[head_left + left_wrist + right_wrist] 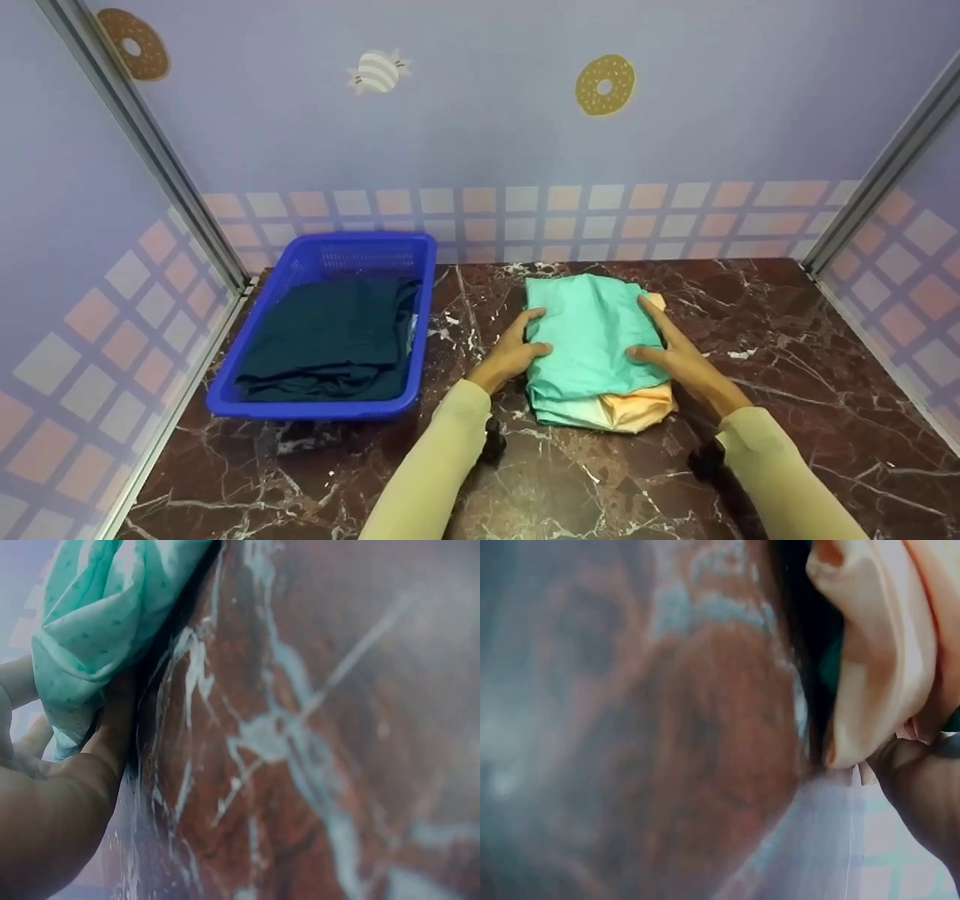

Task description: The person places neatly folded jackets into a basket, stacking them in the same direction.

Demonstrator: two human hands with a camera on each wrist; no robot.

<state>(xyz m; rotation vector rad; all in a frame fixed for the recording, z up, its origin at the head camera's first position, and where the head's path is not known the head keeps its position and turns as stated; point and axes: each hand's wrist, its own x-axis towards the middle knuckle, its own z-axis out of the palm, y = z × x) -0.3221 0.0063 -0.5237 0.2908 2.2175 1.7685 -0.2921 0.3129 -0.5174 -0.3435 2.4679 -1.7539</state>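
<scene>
A folded mint-green cloth (592, 337) lies on the marble-patterned table, with pale orange fabric (641, 409) showing beneath its front and right edges. My left hand (511, 351) grips the cloth's left side, thumb on top; in the left wrist view, its fingers reach under the mint fabric (97, 637). At the opposite side, my right hand (679, 358) holds the bundle with its thumb on the upper face and fingers along the right edge. The right wrist view shows peach fabric (885, 652) close to that hand, whose fingertips are mostly hidden there.
To the left stands a blue plastic basket (315, 409) holding dark folded fabric (330, 330). Patterned panels (480, 135) enclose the table (810, 375) at the back and both sides, with metal posts at the corners.
</scene>
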